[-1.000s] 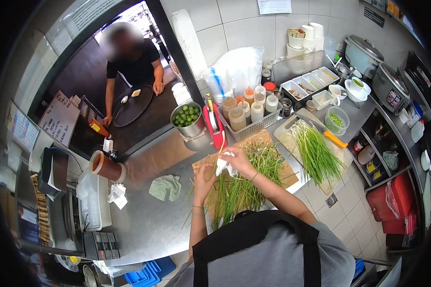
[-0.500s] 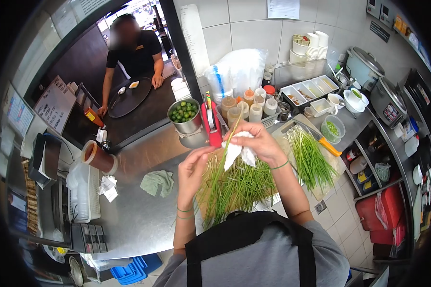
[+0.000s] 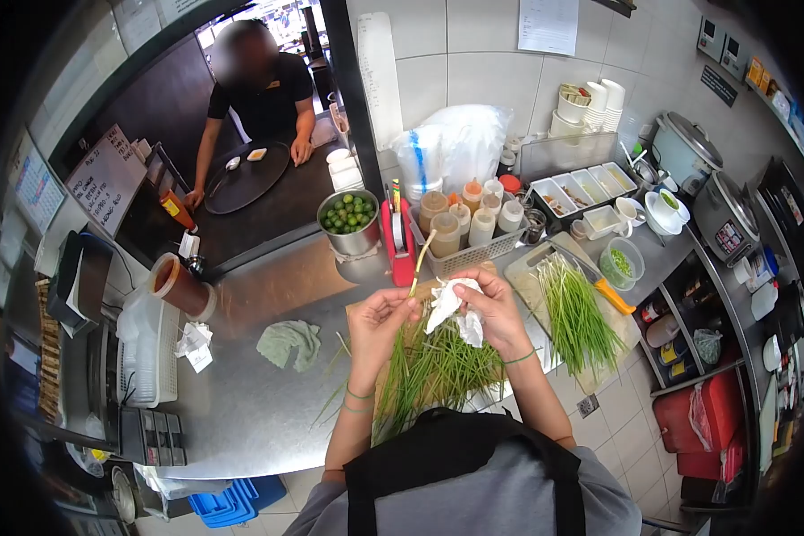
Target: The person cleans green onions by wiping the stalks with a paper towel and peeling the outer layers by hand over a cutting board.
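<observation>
My left hand point(image 3: 380, 329) pinches a single spring onion point(image 3: 422, 257), its pale end pointing up and away. In my right hand point(image 3: 498, 320) is a crumpled white paper towel point(image 3: 447, 304), gripped between thumb and fingers and apart from the stalk. Below both hands, a loose heap of spring onions point(image 3: 442, 371) covers most of a cutting board. A neater bunch of spring onions point(image 3: 573, 308) lies on a second cutting board point(image 3: 527, 268) to the right, beside a knife with an orange handle point(image 3: 615, 297).
Behind my hands stand a red tape dispenser point(image 3: 399, 246), a pot of green limes point(image 3: 348, 219) and a basket of sauce bottles point(image 3: 473, 255). A green cloth point(image 3: 290, 344) lies on the steel counter at left. Across the pass-through, a person point(image 3: 263, 98) leans by a round tray point(image 3: 248, 183).
My right hand with the paper towel has come off the spring onion and moved slightly right and down. My left hand has moved right and now pinches the stalk.
</observation>
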`<state>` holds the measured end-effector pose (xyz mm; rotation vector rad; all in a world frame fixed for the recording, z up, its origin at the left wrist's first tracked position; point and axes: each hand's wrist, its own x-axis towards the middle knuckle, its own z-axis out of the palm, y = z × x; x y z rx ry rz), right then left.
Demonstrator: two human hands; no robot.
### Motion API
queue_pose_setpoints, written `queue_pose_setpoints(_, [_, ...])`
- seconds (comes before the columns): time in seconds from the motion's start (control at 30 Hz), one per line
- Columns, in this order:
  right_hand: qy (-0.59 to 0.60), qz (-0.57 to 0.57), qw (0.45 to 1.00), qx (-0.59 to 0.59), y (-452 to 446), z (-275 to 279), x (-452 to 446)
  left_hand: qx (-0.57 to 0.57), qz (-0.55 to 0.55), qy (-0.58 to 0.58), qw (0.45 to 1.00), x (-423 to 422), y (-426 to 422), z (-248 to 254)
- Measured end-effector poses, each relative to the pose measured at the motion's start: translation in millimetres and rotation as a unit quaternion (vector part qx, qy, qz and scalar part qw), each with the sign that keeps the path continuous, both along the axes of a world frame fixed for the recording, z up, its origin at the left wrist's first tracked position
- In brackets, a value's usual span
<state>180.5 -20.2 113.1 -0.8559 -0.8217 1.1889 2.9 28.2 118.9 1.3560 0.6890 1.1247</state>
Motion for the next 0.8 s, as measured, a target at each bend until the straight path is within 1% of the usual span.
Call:
queue_pose_setpoints(0.1, [0.071,0.000,0.997,-0.011,-3.8,-0.1,-12.7,0.009,0.003,0.000,1.000,11.0,-2.7,-13.1])
queue_pose_setpoints(0.27, [0.039,-0.010,0.999,-0.029,-4.3,-13.2,-28.9,0.021,-0.015,0.014,1.000,19.2,-3.1,-32.4])
queue_pose_setpoints(0.37, [0.009,-0.019,0.999,-0.032,-0.6,-24.2,-17.2,0.047,-0.016,0.009,0.999,14.9,2.0,-44.8])
queue_pose_setpoints(0.47, [0.023,-0.046,0.998,-0.037,-1.6,-26.0,-9.1,-0.053,-0.018,0.014,0.998,5.8,1.2,-34.6])
queue_pose_setpoints(0.5, [0.023,-0.055,0.998,-0.037,0.6,-25.2,-5.2,-0.062,-0.019,0.014,0.998,4.6,1.8,-33.3])
queue_pose_setpoints(0.57, [-0.023,-0.020,0.998,-0.061,-2.8,-24.5,-5.1,-0.081,-0.023,0.013,0.996,2.6,1.7,-33.2])
queue_pose_setpoints(0.63, [-0.055,0.025,0.995,-0.082,-9.1,-20.8,-11.0,-0.064,-0.030,0.000,0.997,6.2,3.7,-37.9])
queue_pose_setpoints(0.67, [-0.068,0.032,0.994,-0.074,-11.0,-18.2,-16.0,-0.059,-0.034,-0.004,0.998,7.0,1.0,-41.0])
queue_pose_setpoints(0.77, [-0.056,0.026,0.997,-0.054,-5.9,-30.5,-22.4,-0.014,-0.005,-0.012,1.000,13.5,-3.5,-41.0])
queue_pose_setpoints(0.8, [-0.032,0.031,0.996,-0.075,-5.5,-29.1,-21.8,-0.017,-0.010,-0.011,1.000,13.1,-3.1,-41.9])
